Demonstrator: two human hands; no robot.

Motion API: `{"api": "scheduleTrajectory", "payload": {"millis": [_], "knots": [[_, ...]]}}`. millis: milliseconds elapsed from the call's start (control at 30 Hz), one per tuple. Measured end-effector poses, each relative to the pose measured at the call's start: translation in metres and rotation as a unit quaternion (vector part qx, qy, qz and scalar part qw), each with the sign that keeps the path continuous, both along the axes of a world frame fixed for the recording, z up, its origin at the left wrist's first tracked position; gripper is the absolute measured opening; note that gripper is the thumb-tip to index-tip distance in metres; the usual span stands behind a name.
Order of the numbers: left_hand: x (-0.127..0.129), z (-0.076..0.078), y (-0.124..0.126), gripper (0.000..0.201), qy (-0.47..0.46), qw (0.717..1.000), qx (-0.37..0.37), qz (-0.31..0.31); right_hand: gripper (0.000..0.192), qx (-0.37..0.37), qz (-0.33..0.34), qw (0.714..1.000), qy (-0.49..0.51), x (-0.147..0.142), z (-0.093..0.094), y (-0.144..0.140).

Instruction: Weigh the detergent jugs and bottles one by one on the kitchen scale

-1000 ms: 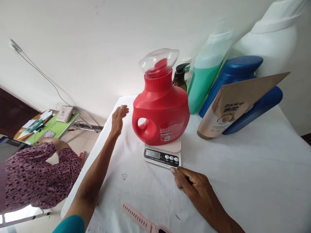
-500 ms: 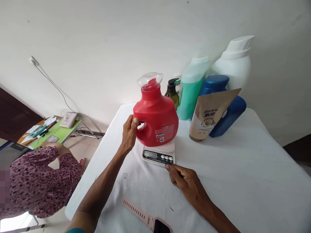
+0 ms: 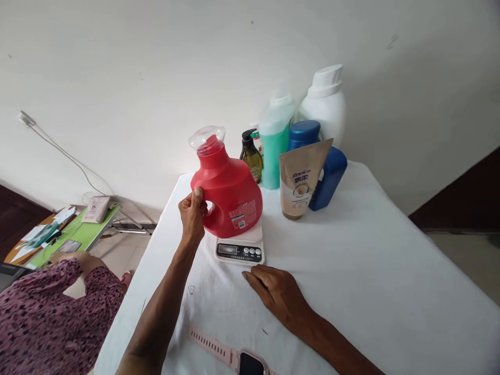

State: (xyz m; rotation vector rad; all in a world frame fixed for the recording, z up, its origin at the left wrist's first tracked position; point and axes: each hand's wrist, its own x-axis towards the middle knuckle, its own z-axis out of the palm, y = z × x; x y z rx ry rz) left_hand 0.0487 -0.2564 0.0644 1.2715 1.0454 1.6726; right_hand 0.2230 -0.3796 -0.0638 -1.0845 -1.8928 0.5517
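My left hand [image 3: 192, 216] is closed around the handle of a red plastic jug [image 3: 230, 192]. A clear plastic cap [image 3: 207, 137] covers the jug's red spout. Beneath the jug is a white kitchen scale [image 3: 239, 251] with a small display and several round buttons; whether its full weight rests there I cannot tell. The jug leans a little in view. In front of the scale, close to its front edge, my right hand [image 3: 279, 291] lies on the white cloth, fingers curled in and thumb pointing forward, with nothing visible in it.
Right of the jug stand a beige tube [image 3: 300, 187], a blue bottle [image 3: 330, 177], a green bottle [image 3: 272, 151], a dark pump bottle [image 3: 251, 161] and a white jug [image 3: 324, 107]. A pink watch [image 3: 250, 359] lies nearest me. Another person [image 3: 58, 312] sits at left beside a green table [image 3: 89, 234].
The view has turned right, so the things appear further left. My right hand has drawn back slightly from the scale's front edge. The left hand keeps its hold on the jug.
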Motion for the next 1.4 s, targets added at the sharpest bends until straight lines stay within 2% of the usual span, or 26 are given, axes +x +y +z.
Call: {"api": "scheduleTrajectory", "payload": {"millis": [100, 200, 300, 433, 567, 700, 867, 1033, 1167, 1300, 1400], "knots": [[0.005, 0.002, -0.003, 0.072, -0.006, 1.0, 0.007, 0.002, 0.041, 0.091, -0.015, 0.994, -0.053, -0.004, -0.003, -0.003], [0.009, 0.012, -0.013, 0.071, 0.004, 0.999, 0.028, -0.019, 0.038, 0.151, -0.026, 0.984, -0.087, -0.006, -0.003, -0.005], [0.021, 0.025, -0.024, 0.069, 0.003, 0.998, 0.043, -0.035, 0.036, 0.187, -0.033, 0.975, -0.112, -0.008, -0.002, -0.006], [0.056, 0.033, -0.032, 0.069, -0.016, 0.997, 0.017, -0.08, 0.033, 0.202, -0.041, 0.968, -0.142, -0.009, -0.003, -0.006], [0.101, 0.022, -0.034, 0.067, -0.024, 0.989, -0.019, -0.147, 0.029, 0.179, -0.037, 0.97, -0.157, -0.01, -0.003, -0.007], [0.141, 0.004, -0.032, 0.067, 0.018, 0.98, -0.045, -0.194, 0.026, 0.124, -0.013, 0.976, -0.177, -0.01, -0.001, -0.008], [0.173, -0.015, -0.023, 0.068, 0.044, 0.97, -0.042, -0.234, 0.019, 0.101, 0.002, 0.981, -0.168, -0.01, 0.001, -0.008], [0.183, -0.029, -0.012, 0.065, 0.057, 0.971, -0.071, -0.223, 0.018, 0.102, 0.008, 0.982, -0.161, -0.01, -0.001, -0.006], [0.184, -0.031, -0.009, 0.067, 0.055, 0.97, -0.064, -0.229, 0.02, 0.105, 0.002, 0.982, -0.156, -0.01, -0.004, -0.006], [0.175, -0.02, -0.012, 0.066, 0.075, 0.962, -0.044, -0.259, 0.024, 0.11, -0.005, 0.983, -0.148, -0.009, -0.004, -0.007], [0.16, -0.005, -0.017, 0.056, 0.147, 0.96, -0.001, -0.24, 0.029, 0.128, -0.017, 0.981, -0.143, -0.009, -0.004, -0.007]]}}
